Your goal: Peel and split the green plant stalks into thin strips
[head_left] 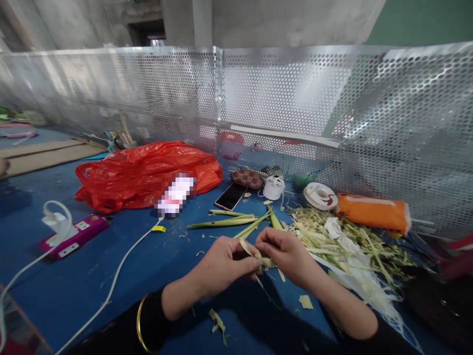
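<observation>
Between my two hands is a pale yellow-green leaf strip point(245, 246), bent over at one end. My left hand point(229, 262) pinches it between thumb and fingers. My right hand point(284, 250) is closed on its other side, fingertips bunched against the same piece. Thin fibres hang down below the fingers. Just beyond my hands lie several green plant stalks point(221, 223) on the blue table point(144, 281). Peeled scraps point(219, 323) lie on the near side, along with a small pale piece point(306, 301).
On the right is a heap of shredded plant strips point(354, 241), near an orange packet point(372, 212) and a white tape roll point(320, 196). A red plastic bag point(121, 175), a lit phone point(176, 195), a dark phone point(231, 196) and a purple power strip point(86, 231) stretch leftward. Perforated metal panels point(177, 84) stand behind.
</observation>
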A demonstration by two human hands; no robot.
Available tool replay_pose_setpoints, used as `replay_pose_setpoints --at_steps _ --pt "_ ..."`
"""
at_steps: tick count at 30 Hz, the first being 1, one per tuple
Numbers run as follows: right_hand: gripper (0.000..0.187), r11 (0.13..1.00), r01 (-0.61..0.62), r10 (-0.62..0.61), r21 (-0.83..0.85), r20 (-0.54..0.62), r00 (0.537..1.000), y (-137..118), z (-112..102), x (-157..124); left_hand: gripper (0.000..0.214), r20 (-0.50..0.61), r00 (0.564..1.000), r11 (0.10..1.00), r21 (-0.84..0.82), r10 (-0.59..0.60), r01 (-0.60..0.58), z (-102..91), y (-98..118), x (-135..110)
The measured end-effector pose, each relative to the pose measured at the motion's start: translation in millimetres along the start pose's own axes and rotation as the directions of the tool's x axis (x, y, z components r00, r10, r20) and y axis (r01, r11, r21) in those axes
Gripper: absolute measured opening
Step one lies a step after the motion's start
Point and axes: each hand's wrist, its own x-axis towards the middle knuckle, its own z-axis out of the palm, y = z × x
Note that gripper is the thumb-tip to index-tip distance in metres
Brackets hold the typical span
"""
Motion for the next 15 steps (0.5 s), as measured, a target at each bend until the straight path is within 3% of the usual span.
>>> replay_pose_setpoints --at_steps 4,8,12,15 --pt "0.017 0.939 -0.154 0.158 0.306 0.012 0.987 1.1 7.6 2.5 0.013 -0.079 0.996 0.993 -0.098 0.052 -0.060 -0.3 2.8 0.6" --pt "0.022 0.914 -0.151 0.168 0.376 -0.012 0.986 1.5 18.7 -1.0 0.017 -0.184 0.981 0.982 -0.167 0.057 -0.088 -0.6 3.3 1.3" --pt "0.023 0.986 -0.055 0.074 0.157 -0.117 0.990 5.0 25.8 -7.7 0.019 -0.329 0.941 0.985 -0.126 0.074 -0.122 -2.5 0.6 4.3" --pt "0.018 0.988 0.082 -0.110 -0.129 -0.226 0.968 6.6 25.8 -11.3 0.020 -0.335 0.941 0.977 -0.182 0.041 -0.107 -2.7 0.8 5.2"
